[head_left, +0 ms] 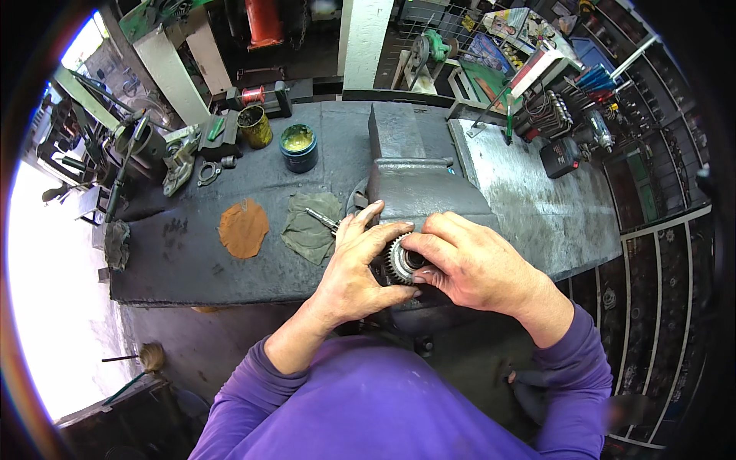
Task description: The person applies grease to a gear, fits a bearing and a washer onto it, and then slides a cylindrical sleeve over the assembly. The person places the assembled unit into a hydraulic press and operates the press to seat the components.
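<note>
Packages first: a round blue tin point(299, 148) w/ yellow-green paste inside sits on the table point(192, 253) at approx 11 o'clock from the hands; just left of it a dented brass-yellow can point(255, 126), dark inside. Behind the can, a red spool point(252, 95) on a dark block. Far at 1 o'clock, a flat box w/ colourful printed cover point(510, 23) leans on wire racking; print too small to tell.

Materials: table top is dark, greasy, mottled sheet; right part at 2 o'clock is lighter scratched metal plate point(529, 192). An orange-brown rough oval pad point(244, 228) lies at 9 o'clock from the hands, and a crumpled grey-green rag point(310, 226) betw. pad and hands, w/ a thin steel shaft point(322, 219) resting on it. A flat metal gasket point(208, 174) lies at 10 o'clock. A heavy grey cast vise point(414, 180), blocky and smooth-worn, stands directly at 12 o'clock.

The toothed steel gear point(400, 261), shiny w/ fine teeth round the rim and a dark bore, sits at the near end of the vise, betw. both hands.

Left hand point(356, 268): palm down, fingers spread and curved over the gear's left side, index reaching toward the vise; grip wraps the gear. Right hand point(468, 261): comes in from 4 o'clock, thumb and fingertips pinched on the gear's right face; grip closed on it. Both forearms in purple sleeves point(368, 406), pushed up.
</note>
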Tool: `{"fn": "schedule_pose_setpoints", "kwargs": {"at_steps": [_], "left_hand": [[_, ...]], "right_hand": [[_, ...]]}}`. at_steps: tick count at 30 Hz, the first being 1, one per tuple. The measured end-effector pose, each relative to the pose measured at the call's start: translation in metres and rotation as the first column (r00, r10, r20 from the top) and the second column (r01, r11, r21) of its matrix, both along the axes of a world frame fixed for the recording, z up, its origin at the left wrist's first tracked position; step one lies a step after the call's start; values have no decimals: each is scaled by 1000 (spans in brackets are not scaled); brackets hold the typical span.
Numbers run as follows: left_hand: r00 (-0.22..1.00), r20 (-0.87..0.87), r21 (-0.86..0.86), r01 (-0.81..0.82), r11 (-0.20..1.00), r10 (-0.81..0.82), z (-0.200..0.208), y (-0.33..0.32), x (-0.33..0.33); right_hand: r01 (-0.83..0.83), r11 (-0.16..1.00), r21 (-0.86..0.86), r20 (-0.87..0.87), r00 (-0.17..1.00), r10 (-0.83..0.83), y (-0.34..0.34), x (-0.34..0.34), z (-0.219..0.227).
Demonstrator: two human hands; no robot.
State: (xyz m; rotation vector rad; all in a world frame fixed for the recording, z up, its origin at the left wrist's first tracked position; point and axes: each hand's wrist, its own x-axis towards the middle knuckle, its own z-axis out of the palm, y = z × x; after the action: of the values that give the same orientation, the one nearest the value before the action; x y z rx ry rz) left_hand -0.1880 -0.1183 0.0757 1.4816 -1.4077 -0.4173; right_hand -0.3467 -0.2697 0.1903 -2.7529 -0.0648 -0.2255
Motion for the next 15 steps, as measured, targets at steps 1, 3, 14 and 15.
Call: {"fn": "schedule_pose_setpoints", "kwargs": {"at_steps": [1,3,14,15], "left_hand": [[1000,5,-13,-14,1000,14,1,0,-1],[999,2,-16,-45,999,45,2,0,-4],[996,-1,-98,-83,992,84,-7,1,-12],[999,-27,-129,-45,991,42,-8,1,-7]], "right_hand": [[-10,1000,-5,12,1000,10,0,2,-1],[51,998,28,-16,999,-51,3,1,-3],[344,935,86,3,939,-345,38,-9,-12],[354,929,107,8,934,-356,35,-10,-12]]}}
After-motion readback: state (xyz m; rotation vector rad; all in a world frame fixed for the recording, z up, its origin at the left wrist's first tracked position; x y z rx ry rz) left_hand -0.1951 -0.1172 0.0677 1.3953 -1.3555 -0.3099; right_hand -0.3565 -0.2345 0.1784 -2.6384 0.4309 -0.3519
